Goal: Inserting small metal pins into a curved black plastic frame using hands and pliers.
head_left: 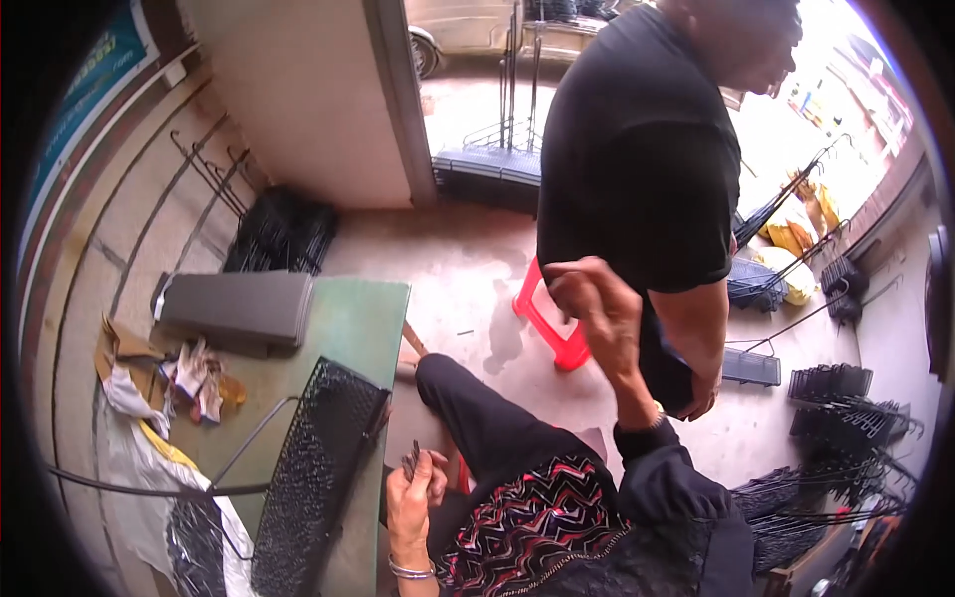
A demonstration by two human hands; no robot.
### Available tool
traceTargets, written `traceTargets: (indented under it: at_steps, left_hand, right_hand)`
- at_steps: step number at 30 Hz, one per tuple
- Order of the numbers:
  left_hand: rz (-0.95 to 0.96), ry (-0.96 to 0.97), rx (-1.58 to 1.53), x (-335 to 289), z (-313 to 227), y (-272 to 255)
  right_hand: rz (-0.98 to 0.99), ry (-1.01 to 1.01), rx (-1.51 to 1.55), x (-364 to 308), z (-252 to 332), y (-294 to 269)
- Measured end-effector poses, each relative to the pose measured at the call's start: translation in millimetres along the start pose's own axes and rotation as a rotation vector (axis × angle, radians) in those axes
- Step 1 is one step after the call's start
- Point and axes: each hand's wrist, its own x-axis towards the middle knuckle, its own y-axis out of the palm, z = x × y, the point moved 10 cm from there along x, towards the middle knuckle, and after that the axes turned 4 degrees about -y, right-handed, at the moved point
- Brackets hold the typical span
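My left hand (413,495) is closed beside the green table's right edge. A few small dark metal pieces (413,456) stick up from between its thumb and fingers. Raised ahead of me, my right hand (601,306) has its fingers bent inward, and nothing shows in them. It overlaps the dark clothing of a person standing close by. On the near part of the green table (370,308), left of my left hand, lies a long black mesh rack (316,478), tilted, with a bent wire rod (257,438) at its side.
Long grey-brown panels (234,306) are stacked at the table's far end, near crumpled wrapping and gloves (199,378). A person in black (642,149) stands ahead by a red stool (567,343). Black wire racks (846,408) crowd the right side; more (284,234) stand against the left wall.
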Motion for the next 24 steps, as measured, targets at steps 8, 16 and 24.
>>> traceTargets:
  at_steps: [8,16,24]
  left_hand:
    - [0.037,-0.064,0.007,20.9,4.9,21.0]
    - [0.08,-0.103,-0.089,42.8,-3.1,55.0]
    - [0.123,-0.104,-0.104,57.0,-7.4,63.9]
  right_hand:
    - [-0.629,-0.022,0.005,-10.4,-5.9,-116.6]
    - [-0.455,-0.104,0.014,6.4,-7.8,-97.9]
    - [-0.119,0.005,0.175,66.6,-6.5,-23.4]
